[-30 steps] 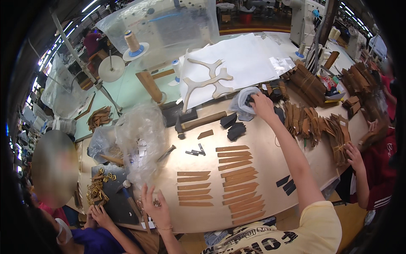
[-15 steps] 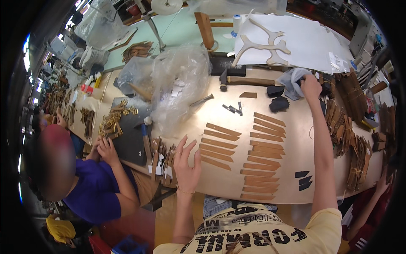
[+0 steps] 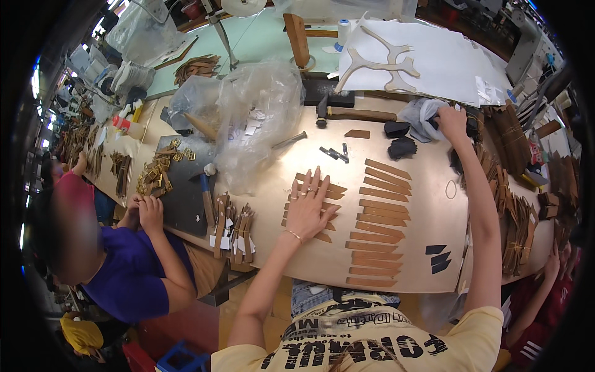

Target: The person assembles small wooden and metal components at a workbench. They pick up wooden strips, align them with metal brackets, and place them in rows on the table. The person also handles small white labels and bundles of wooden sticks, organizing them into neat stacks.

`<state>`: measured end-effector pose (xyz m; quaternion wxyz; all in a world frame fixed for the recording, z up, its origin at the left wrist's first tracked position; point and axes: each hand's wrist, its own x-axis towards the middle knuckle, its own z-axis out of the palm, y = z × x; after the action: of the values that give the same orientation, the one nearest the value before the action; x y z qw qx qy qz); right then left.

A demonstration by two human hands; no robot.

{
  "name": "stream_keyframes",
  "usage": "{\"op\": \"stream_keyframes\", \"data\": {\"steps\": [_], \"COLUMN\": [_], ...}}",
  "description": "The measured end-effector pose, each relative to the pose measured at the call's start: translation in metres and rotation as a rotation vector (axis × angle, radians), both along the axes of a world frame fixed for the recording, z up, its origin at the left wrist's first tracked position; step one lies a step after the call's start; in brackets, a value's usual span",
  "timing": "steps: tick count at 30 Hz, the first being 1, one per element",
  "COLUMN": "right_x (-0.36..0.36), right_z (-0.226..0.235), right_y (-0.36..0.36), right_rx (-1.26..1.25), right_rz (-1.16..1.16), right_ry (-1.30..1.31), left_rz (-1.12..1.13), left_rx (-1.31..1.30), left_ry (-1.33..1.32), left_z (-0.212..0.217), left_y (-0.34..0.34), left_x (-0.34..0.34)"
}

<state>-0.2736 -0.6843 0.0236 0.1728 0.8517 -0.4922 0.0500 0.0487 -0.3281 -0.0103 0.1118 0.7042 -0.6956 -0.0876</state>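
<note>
My left hand [image 3: 308, 208] lies palm down with fingers spread over the left column of brown leather strips [image 3: 334, 195], covering several of them. A second column of pointed leather strips [image 3: 378, 232] runs beside it, apart from the hand. At the far right of the table, my right hand [image 3: 452, 124] is at the mouth of a clear plastic bag [image 3: 421, 118] with dark contents. Its fingers are curled there; what they hold is hidden. Two bundles of black pieces [image 3: 401, 147] sit beside the bag. Several small black strips [image 3: 437, 261] lie nearer me on the right.
A hammer [image 3: 362, 115] lies behind the strips, near a large crumpled plastic bag [image 3: 248, 124]. Bundled leather strips [image 3: 517, 239] cover the right side. At left, a co-worker in purple [image 3: 133, 266] handles something beside brass buckles [image 3: 158, 173]. Another person's arm [image 3: 536, 297] shows at right.
My left hand has come down from above the table, moving right and forward onto the left column of strips. My right hand stays at the plastic bag.
</note>
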Motion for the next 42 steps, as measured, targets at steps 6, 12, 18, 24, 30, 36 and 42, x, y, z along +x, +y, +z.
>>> {"op": "stream_keyframes", "data": {"steps": [6,12,18,24,30,36,42], "right_x": [0.005,0.071,0.176,0.181,0.169,0.159,0.158], "right_z": [0.021,0.042,-0.012,-0.027,-0.02,0.007,0.027], "right_y": [0.023,0.089,0.186,0.189,0.186,0.203,0.207], "right_rx": [0.018,-0.068,0.375,0.578,0.744,1.22,1.195], "right_rz": [-0.051,0.039,0.362,0.143,0.009,0.149,0.222], "right_ry": [-0.019,-0.289,-0.437,-0.638,-1.008,-1.295,-1.255], "left_rz": [0.003,0.04,0.027,0.061,0.221,0.412,0.34], "left_rx": [0.03,0.044,0.059,0.038,-0.374,-0.248,-0.214], "left_ry": [0.002,0.006,-0.02,0.072,0.644,1.366,1.456], "left_z": [-0.012,-0.006,-0.006,0.004,0.018,0.033,0.051], "left_y": [0.012,0.037,0.044,0.042,0.009,-0.05,-0.058], "left_x": [-0.004,-0.012,-0.011,-0.011,-0.011,-0.005,0.002]}}
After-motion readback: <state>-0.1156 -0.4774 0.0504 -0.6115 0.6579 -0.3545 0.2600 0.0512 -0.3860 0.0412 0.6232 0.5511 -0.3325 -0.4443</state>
